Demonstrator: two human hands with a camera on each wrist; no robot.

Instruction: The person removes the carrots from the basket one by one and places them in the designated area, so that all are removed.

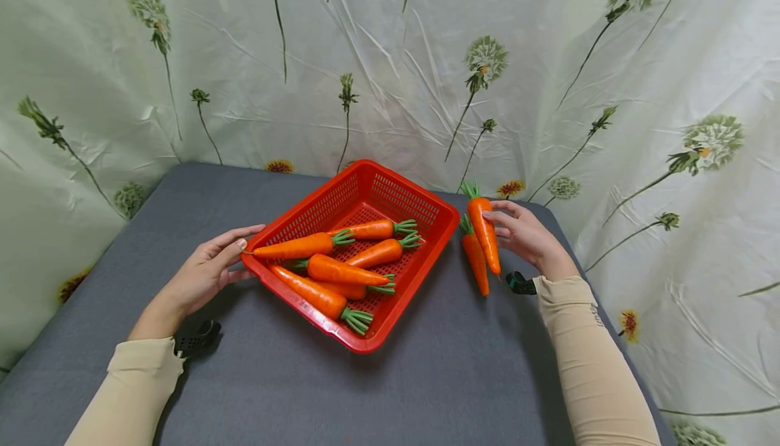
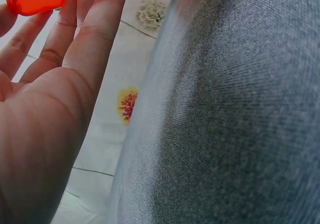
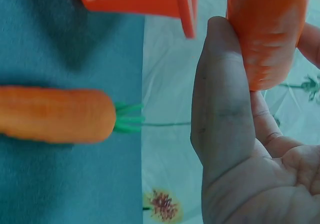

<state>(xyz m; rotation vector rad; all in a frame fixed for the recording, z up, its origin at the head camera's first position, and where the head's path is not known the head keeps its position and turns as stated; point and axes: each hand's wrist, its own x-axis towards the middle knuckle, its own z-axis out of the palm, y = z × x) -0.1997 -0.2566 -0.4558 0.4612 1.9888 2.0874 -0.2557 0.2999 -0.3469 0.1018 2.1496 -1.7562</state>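
Observation:
A red plastic basket with slotted walls stands on the grey table, several orange carrots with green tops lying in it. At its left corner my left hand holds the rim, thumb on top and fingers beneath; the left wrist view shows the fingers under the red edge. To the right of the basket, my right hand grips a carrot between thumb and fingers, above the table. Partly behind it, another carrot lies on the table; the right wrist view shows this carrot apart from the hand.
The grey cloth-covered table extends in front of the basket and to its left. Close behind its back edge hangs a pale curtain printed with dandelions. Small black devices are worn at both wrists.

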